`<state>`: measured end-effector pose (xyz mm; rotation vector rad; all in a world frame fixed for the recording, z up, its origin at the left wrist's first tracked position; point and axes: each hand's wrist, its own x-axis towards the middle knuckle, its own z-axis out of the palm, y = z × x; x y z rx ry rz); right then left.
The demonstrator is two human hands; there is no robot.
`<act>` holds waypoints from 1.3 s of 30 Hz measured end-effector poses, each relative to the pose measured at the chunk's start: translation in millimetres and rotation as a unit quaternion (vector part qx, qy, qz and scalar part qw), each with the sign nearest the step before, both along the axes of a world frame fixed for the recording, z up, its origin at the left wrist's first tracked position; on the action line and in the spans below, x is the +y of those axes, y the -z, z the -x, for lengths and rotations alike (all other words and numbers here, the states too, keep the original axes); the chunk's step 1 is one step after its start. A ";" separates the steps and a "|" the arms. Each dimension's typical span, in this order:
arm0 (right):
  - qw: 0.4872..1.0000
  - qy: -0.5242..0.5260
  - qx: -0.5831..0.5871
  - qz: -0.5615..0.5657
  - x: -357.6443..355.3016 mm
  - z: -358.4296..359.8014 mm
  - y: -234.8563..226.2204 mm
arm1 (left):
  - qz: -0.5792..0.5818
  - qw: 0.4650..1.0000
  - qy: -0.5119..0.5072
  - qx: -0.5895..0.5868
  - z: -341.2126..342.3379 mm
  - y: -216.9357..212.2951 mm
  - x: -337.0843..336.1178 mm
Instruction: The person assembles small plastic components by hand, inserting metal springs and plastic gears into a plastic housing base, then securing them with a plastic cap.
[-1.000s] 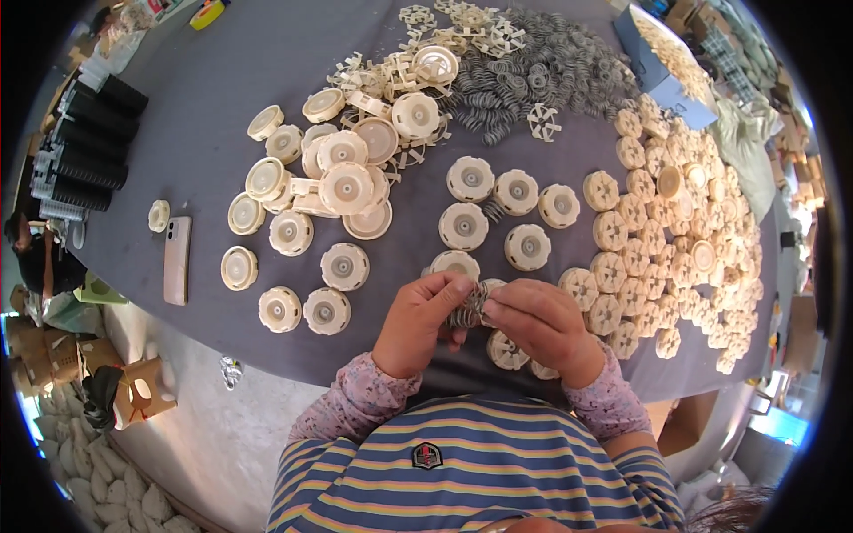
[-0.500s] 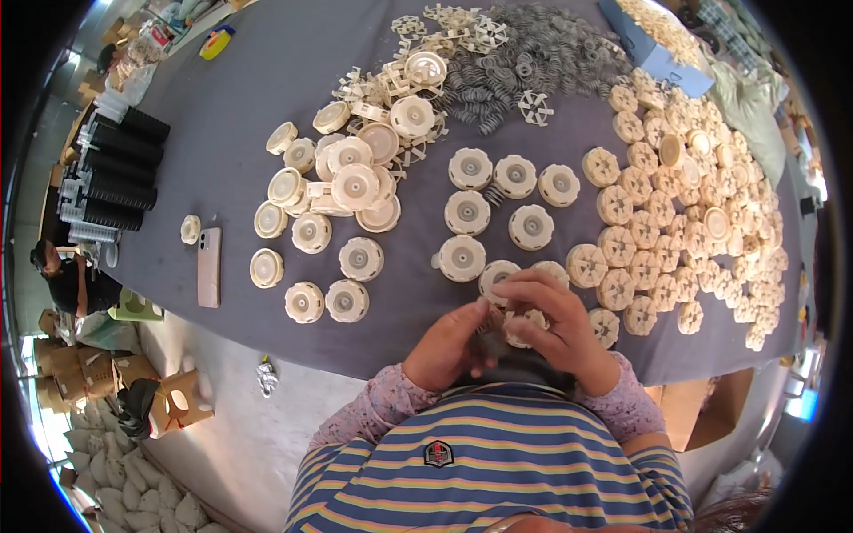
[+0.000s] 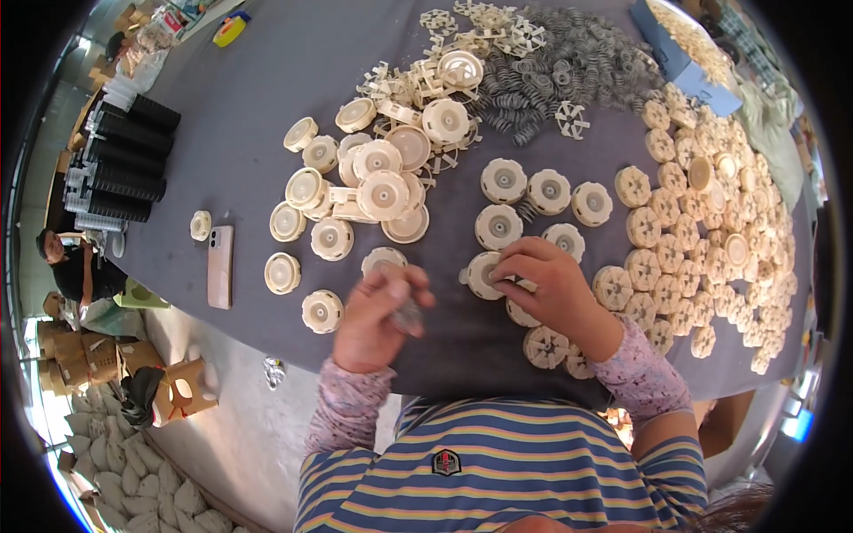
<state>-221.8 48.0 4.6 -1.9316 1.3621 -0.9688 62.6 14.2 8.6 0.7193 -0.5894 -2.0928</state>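
Observation:
My left hand (image 3: pixel 369 320) is closed and blurred by motion, with what looks like a grey coil spring (image 3: pixel 408 314) at its fingers. It is over the near edge of a cream round cap (image 3: pixel 384 258). My right hand (image 3: pixel 555 284) has its fingers bent and drawn together at the right rim of another cream cap (image 3: pixel 481 274); whatever is between the fingertips is hidden. Several similar caps, one of them a cap (image 3: pixel 498 227) just beyond, lie with their round hollows facing up. Between two of them a loose spring (image 3: pixel 527 211) rests on the cloth.
Grey springs (image 3: pixel 569 71) are heaped at the back, beside cream clip parts (image 3: pixel 400 84). Many slotted round pieces (image 3: pixel 666 249) cover the right side, below a blue box (image 3: pixel 689 67). A phone (image 3: pixel 220 266) and stacked black parts (image 3: pixel 133 160) are on the left. Another person (image 3: pixel 80 271) is beyond.
My left hand has moved left, away from my right hand, taking the grey spring along. My right hand now reaches to a cap at the left of its group. The whole view has shifted slightly.

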 end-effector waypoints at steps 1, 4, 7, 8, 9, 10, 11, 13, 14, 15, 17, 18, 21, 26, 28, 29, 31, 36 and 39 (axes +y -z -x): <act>0.998 -0.018 0.032 0.052 -4.8 -0.9 6.4 | 0.035 0.999 -0.004 -0.006 -10.8 -3.1 -15.0; 0.988 -0.032 0.134 0.064 -8.7 -1.1 10.5 | 0.179 0.955 -0.074 -0.226 -9.1 -15.6 -40.9; 0.980 -0.053 0.175 0.078 -13.7 -0.7 -10.7 | 0.336 0.787 -0.137 -0.498 5.0 -28.9 -62.9; 0.980 -0.056 0.174 0.080 -18.4 -2.2 -16.0 | 0.379 0.718 -0.099 -0.575 12.6 -32.3 -67.0; 0.988 -0.059 0.132 0.052 -25.3 -5.2 -20.8 | 0.416 0.638 -0.059 -0.645 16.4 -34.3 -71.5; 0.994 -0.062 0.089 0.025 -32.1 -9.0 -25.6 | 0.446 0.583 -0.036 -0.678 15.0 -27.8 -75.9; 0.994 -0.063 0.089 0.028 -42.5 -13.8 -27.0 | 0.447 0.581 -0.039 -0.679 14.1 -23.6 -81.5; 0.991 -0.053 0.107 0.067 -72.0 -31.7 -25.6 | 0.494 0.560 -0.061 -0.662 9.2 -22.5 -88.8; 0.990 -0.055 0.105 0.071 -84.2 -43.5 -20.5 | 0.495 0.557 -0.063 -0.664 5.3 -26.1 -88.5; 0.992 -0.033 0.103 0.068 -96.4 -58.2 -11.6 | 0.486 0.580 -0.103 -0.646 -0.7 -31.1 -86.4; 0.993 -0.006 0.102 0.066 -116.1 -76.8 5.1 | 0.480 0.602 -0.141 -0.623 -5.1 -40.5 -74.6; 0.991 0.000 0.127 0.042 -123.6 -82.3 12.6 | 0.423 0.666 -0.131 -0.600 -6.7 -48.8 -57.0; 0.991 0.012 0.124 0.052 -134.8 -88.1 22.8 | 0.434 0.700 -0.028 -0.566 -18.6 -41.3 -3.1; 0.995 -0.035 0.085 0.025 -95.2 -60.9 4.3 | 0.360 0.752 0.104 -0.541 7.2 8.9 78.5; 0.995 -0.074 0.063 0.004 -69.9 -58.1 3.1 | 0.397 0.756 0.109 -0.509 4.5 16.0 81.4; 0.993 -0.110 0.038 -0.010 -59.5 -56.5 2.1 | 0.439 0.753 0.110 -0.477 3.8 18.2 79.6; 0.988 -0.140 0.064 0.000 -45.5 -52.9 15.0 | 0.457 0.763 0.094 -0.448 0.8 18.1 75.3; 0.986 -0.116 0.091 0.079 -61.5 -57.9 11.9 | 0.278 0.821 0.063 -0.495 -21.8 7.7 60.2; 0.974 -0.071 0.129 0.174 -94.4 -78.3 27.0 | 0.278 0.808 0.023 -0.519 -14.5 7.1 55.7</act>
